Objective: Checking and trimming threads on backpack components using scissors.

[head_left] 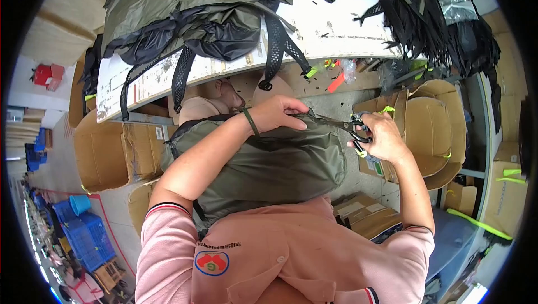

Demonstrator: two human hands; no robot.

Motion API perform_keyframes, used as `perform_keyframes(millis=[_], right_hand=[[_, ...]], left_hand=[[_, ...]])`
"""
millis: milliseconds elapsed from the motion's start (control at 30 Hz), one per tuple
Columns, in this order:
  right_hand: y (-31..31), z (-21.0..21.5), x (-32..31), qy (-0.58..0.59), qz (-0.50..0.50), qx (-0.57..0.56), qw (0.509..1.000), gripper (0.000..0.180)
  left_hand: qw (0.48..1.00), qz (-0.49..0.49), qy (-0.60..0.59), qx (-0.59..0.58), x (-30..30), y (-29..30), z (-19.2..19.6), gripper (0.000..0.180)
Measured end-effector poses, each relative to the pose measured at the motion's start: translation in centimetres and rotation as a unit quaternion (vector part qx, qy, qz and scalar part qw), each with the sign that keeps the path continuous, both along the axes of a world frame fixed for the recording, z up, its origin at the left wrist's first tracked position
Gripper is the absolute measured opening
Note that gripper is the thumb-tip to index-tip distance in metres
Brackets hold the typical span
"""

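The olive-green, thin-fabric bag [274, 166] lies across the person's lap at the centre of the frame, puffed and loosely creased. The person's left hand [276, 116] is at its upper edge, just above the centre, the fingers drawn narrow and seemingly pinching a dark bit of that edge; exactly what lies between the fingertips is too small to tell. The right hand [383, 137], right of centre, holds a pair of black-handled metal scissors [353, 128], its fingers wrapped around the handles. The blades point left, toward the left fingertips and the bag's edge; whether they touch the fabric cannot be made out.

The likeliest trouble is a nick to the left thumb or index finger, because the blade tips lie so near them. The slack cloth could also fold up between the blades and be snipped by mistake, and a loose pinch could let the edge slip away.

Beyond, at the top of the frame, a worn white counter [330, 26] carries a heap of olive and black fabric pieces [185, 7], with black mesh straps [275, 51] hanging over its front edge.
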State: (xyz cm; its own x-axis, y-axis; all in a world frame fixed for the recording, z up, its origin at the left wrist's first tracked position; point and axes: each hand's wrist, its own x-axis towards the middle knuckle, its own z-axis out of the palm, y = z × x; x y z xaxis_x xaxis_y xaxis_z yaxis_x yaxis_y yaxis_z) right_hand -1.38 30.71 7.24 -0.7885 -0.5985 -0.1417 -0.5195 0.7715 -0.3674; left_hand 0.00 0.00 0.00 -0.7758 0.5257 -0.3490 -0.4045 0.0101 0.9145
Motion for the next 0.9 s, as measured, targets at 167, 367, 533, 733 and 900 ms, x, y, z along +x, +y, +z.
perform_keyframes(millis=[167,367,533,733,900], right_hand=[[-1.9,0.4,-0.2,0.003,0.023,0.004,1.0,0.043],[-2.7,0.6,0.0,-0.008,0.021,0.013,1.0,0.043],[-2.6,0.9,-0.1,0.007,0.027,0.027,0.999,0.042],[-2.2,1.6,-0.4,0.01,0.026,0.047,0.998,0.041],[-2.6,2.0,-0.9,0.043,0.067,0.045,0.996,0.042]], left_hand=[[1.0,-0.01,0.017,0.001,0.3,-0.1,-0.2,0.047],[0.999,-0.014,0.031,0.043,0.5,0.0,-0.5,0.04],[0.998,-0.02,0.036,0.043,0.4,0.1,-1.0,0.038],[0.995,-0.055,0.029,0.074,0.5,0.2,-0.4,0.035],[0.994,-0.066,0.058,0.065,0.4,0.3,-0.7,0.035]])
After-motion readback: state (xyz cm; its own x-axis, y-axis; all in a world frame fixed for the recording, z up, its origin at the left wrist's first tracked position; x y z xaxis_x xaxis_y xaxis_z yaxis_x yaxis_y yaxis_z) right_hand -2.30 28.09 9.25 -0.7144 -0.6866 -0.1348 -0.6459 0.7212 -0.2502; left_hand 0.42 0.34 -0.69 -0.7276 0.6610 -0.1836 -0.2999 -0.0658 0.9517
